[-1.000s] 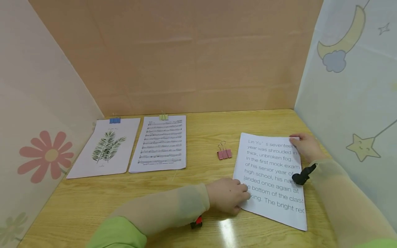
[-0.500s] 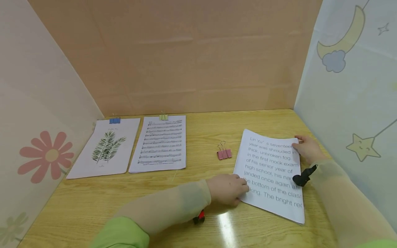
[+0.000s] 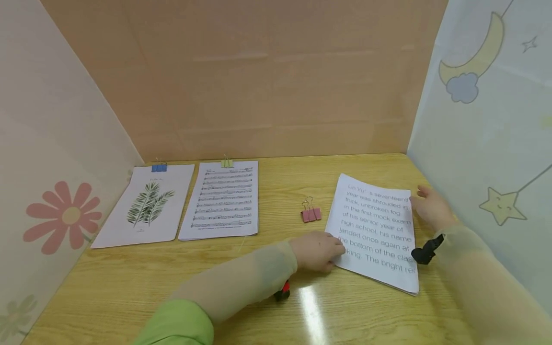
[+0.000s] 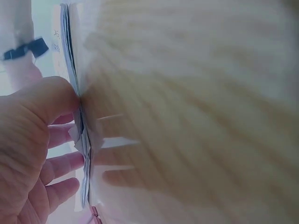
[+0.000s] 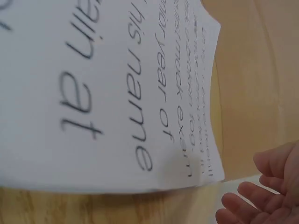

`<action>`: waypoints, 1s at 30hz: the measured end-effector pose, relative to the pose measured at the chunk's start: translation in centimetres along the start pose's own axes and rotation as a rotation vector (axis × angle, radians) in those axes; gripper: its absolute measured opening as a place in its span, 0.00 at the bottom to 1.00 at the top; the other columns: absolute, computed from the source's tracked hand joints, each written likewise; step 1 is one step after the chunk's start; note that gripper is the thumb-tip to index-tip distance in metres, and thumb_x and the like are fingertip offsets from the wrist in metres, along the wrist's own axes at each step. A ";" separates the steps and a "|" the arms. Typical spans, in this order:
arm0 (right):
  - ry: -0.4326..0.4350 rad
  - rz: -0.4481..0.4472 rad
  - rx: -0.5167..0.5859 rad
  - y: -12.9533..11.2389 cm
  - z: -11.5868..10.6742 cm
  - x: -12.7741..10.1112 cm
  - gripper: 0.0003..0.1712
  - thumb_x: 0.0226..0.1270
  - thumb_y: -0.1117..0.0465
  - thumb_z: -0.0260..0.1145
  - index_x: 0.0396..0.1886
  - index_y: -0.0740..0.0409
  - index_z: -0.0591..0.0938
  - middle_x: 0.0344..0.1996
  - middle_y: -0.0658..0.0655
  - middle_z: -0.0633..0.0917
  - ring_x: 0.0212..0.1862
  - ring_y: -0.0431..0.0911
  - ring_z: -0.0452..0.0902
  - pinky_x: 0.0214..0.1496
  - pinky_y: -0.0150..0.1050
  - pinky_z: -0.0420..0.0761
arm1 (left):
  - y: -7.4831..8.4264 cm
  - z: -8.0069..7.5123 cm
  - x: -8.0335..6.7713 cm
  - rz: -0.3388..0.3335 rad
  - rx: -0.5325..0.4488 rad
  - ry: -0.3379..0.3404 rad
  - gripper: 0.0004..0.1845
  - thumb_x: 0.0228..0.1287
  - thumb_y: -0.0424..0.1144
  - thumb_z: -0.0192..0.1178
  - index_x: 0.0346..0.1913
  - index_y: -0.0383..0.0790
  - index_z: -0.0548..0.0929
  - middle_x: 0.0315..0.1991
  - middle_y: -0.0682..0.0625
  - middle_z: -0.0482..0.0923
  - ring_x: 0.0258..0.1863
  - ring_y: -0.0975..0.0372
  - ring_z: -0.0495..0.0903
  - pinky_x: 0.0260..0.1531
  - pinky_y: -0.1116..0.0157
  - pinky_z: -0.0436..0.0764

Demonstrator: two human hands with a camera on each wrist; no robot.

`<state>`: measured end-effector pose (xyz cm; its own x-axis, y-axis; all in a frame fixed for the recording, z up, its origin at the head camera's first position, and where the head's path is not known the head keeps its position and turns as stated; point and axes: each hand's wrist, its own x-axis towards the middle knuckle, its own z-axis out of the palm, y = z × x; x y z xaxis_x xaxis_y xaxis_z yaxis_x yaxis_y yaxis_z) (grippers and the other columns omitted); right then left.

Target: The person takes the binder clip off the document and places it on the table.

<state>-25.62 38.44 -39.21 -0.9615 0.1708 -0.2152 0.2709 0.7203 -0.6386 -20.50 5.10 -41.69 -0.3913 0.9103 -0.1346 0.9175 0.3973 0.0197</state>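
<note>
A stack of printed paper sheets (image 3: 375, 225) with large text lies at the right of the table, slightly turned. My left hand (image 3: 318, 251) grips its left edge low down, fingers over the top page. In the left wrist view the thumb (image 4: 51, 98) lies right at the sheets' edge (image 4: 72, 60), where the paper buckles a little. Beside the stack's upper right corner is my right hand (image 3: 431, 208); in the right wrist view its loosely bent fingers (image 5: 252, 198) stand apart from the paper and hold nothing. A pink binder clip (image 3: 311, 214) lies left of the stack.
Sheet music (image 3: 222, 201) under a yellow binder clip (image 3: 226, 163) lies at back left. Further left is a leaf print (image 3: 144, 206) with a blue binder clip (image 3: 159, 167). A tan panel (image 3: 267, 81) closes the back, and decorated white panels stand at both sides.
The paper stack has slid away from me and turned slightly, its near right corner moving up and left. My left hand moved forward with it; my right hand shifted right, off the corner.
</note>
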 end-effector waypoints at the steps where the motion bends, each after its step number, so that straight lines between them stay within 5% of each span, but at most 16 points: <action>1: -0.014 -0.038 -0.034 -0.4 0.0 -0.3 0.42 0.76 0.46 0.45 0.74 0.69 0.43 0.69 0.77 0.54 0.68 0.73 0.48 0.64 0.67 0.55 | -0.2 0.1 0.1 -0.003 -0.006 0.001 0.13 0.63 0.46 0.62 0.48 0.51 0.76 0.44 0.62 0.75 0.43 0.69 0.73 0.49 0.74 0.70; 9: -0.146 -0.410 -0.396 -5.4 2.8 -4.9 0.29 0.73 0.52 0.56 0.65 0.67 0.71 0.55 0.71 0.78 0.51 0.62 0.77 0.49 0.58 0.75 | -1.3 0.0 1.4 -0.052 0.002 0.006 0.12 0.62 0.46 0.62 0.47 0.52 0.76 0.40 0.61 0.74 0.40 0.68 0.73 0.47 0.71 0.71; 16: -0.172 -0.684 -0.742 -6.7 7.3 -9.8 0.25 0.64 0.57 0.66 0.59 0.63 0.78 0.48 0.62 0.83 0.39 0.52 0.82 0.40 0.50 0.81 | -1.9 -0.5 2.2 -0.064 0.047 -0.013 0.14 0.63 0.47 0.62 0.49 0.50 0.76 0.39 0.60 0.75 0.39 0.68 0.74 0.45 0.71 0.73; 22: -0.202 -0.625 -0.920 -6.8 9.4 -12.1 0.28 0.65 0.63 0.63 0.65 0.61 0.72 0.55 0.69 0.78 0.17 0.46 0.69 0.17 0.40 0.73 | -2.1 -0.6 2.7 -0.086 0.031 -0.030 0.16 0.63 0.47 0.61 0.53 0.51 0.77 0.42 0.60 0.76 0.41 0.67 0.75 0.48 0.70 0.73; 30: -0.158 -0.649 -0.989 -7.2 10.1 -12.8 0.29 0.63 0.71 0.60 0.66 0.59 0.72 0.51 0.74 0.79 0.15 0.50 0.69 0.16 0.43 0.73 | -2.4 -0.3 3.2 -0.092 0.024 0.002 0.16 0.64 0.48 0.60 0.53 0.50 0.77 0.42 0.60 0.77 0.42 0.67 0.75 0.50 0.70 0.72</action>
<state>-14.77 24.33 -39.32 -0.8708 -0.4511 -0.1956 -0.4831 0.8591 0.1692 -23.93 7.10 -41.86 -0.4744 0.8703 -0.1324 0.8789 0.4767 -0.0162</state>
